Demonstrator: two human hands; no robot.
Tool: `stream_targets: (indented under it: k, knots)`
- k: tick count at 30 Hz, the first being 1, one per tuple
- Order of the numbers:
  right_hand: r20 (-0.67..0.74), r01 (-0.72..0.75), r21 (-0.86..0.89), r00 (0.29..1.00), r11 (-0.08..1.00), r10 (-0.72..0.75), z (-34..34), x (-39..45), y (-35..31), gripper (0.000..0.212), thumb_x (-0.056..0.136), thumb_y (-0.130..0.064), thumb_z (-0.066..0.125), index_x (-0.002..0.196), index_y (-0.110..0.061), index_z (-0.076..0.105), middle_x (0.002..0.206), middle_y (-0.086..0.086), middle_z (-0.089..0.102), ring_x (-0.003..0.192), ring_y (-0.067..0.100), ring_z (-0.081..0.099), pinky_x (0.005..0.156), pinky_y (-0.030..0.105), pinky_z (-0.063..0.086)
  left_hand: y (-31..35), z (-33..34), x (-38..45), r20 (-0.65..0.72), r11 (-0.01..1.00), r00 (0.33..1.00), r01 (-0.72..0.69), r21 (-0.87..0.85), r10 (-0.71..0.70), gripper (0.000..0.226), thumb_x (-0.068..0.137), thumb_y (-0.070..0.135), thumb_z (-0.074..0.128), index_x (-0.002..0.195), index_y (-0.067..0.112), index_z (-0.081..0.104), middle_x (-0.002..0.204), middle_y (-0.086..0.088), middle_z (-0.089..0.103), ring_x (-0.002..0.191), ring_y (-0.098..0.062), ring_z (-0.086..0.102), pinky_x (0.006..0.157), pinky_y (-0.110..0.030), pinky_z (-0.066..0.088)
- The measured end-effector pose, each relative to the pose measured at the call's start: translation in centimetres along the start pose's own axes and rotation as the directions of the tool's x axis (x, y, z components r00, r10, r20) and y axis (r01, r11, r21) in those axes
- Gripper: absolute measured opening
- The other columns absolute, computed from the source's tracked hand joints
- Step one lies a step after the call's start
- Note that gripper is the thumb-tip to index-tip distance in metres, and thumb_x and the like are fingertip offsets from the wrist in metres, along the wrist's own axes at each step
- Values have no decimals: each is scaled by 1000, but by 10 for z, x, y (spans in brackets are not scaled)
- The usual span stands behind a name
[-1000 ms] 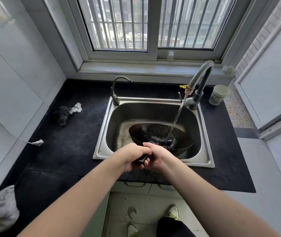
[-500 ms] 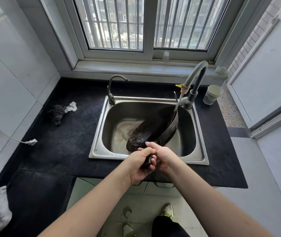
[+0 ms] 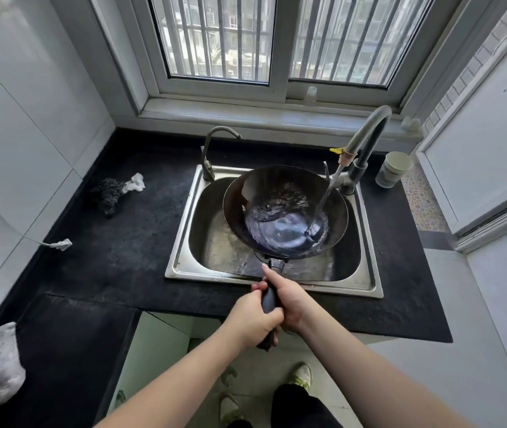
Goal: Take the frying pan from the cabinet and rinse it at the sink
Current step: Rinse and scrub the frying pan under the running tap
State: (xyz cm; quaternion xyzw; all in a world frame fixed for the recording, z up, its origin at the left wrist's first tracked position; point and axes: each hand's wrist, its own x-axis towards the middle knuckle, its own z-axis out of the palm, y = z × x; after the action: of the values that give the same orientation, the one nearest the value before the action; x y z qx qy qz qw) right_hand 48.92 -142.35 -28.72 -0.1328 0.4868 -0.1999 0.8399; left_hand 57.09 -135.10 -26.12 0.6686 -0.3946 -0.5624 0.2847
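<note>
now the frying pan (image 3: 286, 211) sits level again, water pooling inside.

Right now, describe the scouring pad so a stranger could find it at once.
Start at the stainless steel sink set in the black countertop under the window. Look left of the basin, toward the white wall. The dark wiry steel-wool scouring pad lies there, touching a crumpled white scrap; nothing else nearby is dark and tangled.

The dark round steel frying pan (image 3: 286, 211) fills the steel sink (image 3: 184, 242); the grey curved tap (image 3: 366, 140) crowds two o'clock, with open basin at nine.
</note>
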Motion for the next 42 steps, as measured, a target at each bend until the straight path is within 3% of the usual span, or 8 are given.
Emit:
stream_targets:
  k: [6, 10, 15, 17, 21, 26, 33, 42]
  knots:
    - [-32, 96, -129, 994, 987, -101, 1, 15, 8, 31, 95, -22, 60, 68, -14, 46, 53, -1, 46, 59, 13, 58, 60, 25, 53, -21, -1, 7, -68, 989, 993, -90, 114, 98, 21, 80, 21, 58, 93, 6, 52, 55, -3, 65, 46, -25, 66, 46, -28, 53]
    - [-23, 160, -316, 984, 935, -176, 0, 22, 16, 32, 95, -14, 58, 65, -13, 48, 50, -3, 51, 59, 12, 60, 62, 26, 51, -42, -3, 15, -85, 982, 989, -103, 160, 117, 20, 75, 27, 57, 86, 12, 51, 58, -2, 66, 49, -22, 68, 55, -38, 58]
    - [-4, 234, -433, 965, 871, -261, -9, 32, 12, 31, 94, -15, 58, 65, -13, 49, 59, 3, 53, 59, 13, 58, 64, 28, 49, -48, 3, 26, -98, 983, 988, -103, 153, 119, 26, 79, 20, 59, 103, 9, 53, 68, -4, 68, 51, -22, 68, 52, -34, 58]
    - [7, 261, -478, 956, 839, -293, -11, 36, 7, 30, 93, -14, 58, 65, -14, 48, 63, 6, 52, 60, 13, 58, 65, 28, 48, -48, 5, 34, -132, 972, 981, -117, 203, 145, 34, 78, 26, 61, 106, 9, 56, 76, -8, 71, 62, -23, 70, 62, -37, 58]
    - [13, 301, -556, 935, 775, -354, -14, 44, -10, 30, 92, -12, 59, 63, -14, 50, 61, 4, 56, 65, 13, 64, 71, 29, 49, -44, 9, 52, -213, 939, 947, -170, 300, 239, 44, 80, 27, 65, 118, 6, 59, 100, -11, 71, 93, -24, 66, 77, -27, 49]
    - [58, 346, -614, 916, 709, -396, -15, 51, -30, 27, 93, -11, 57, 67, -12, 49, 66, 11, 56, 58, 6, 63, 68, 26, 49, -38, 11, 71, -216, 938, 945, -174, 301, 245, 51, 76, 38, 58, 117, 8, 56, 100, -9, 70, 95, -25, 66, 79, -33, 51]
    - [37, 362, -652, 893, 666, -449, -17, 64, -33, 14, 91, -14, 60, 78, -12, 53, 56, -3, 61, 67, 12, 67, 68, 29, 52, -43, 14, 86, -213, 914, 953, -120, 388, 215, 50, 87, 32, 57, 130, 10, 45, 113, -12, 67, 104, -31, 62, 81, -38, 50]
    - [-29, 388, -657, 844, 647, -535, -18, 71, -36, 11, 91, -15, 60, 84, -7, 56, 63, 1, 64, 63, 11, 64, 66, 25, 53, -43, 12, 102, -149, 878, 957, -158, 451, 249, 56, 90, 31, 56, 138, 10, 38, 123, -10, 61, 106, -31, 61, 80, -38, 49]
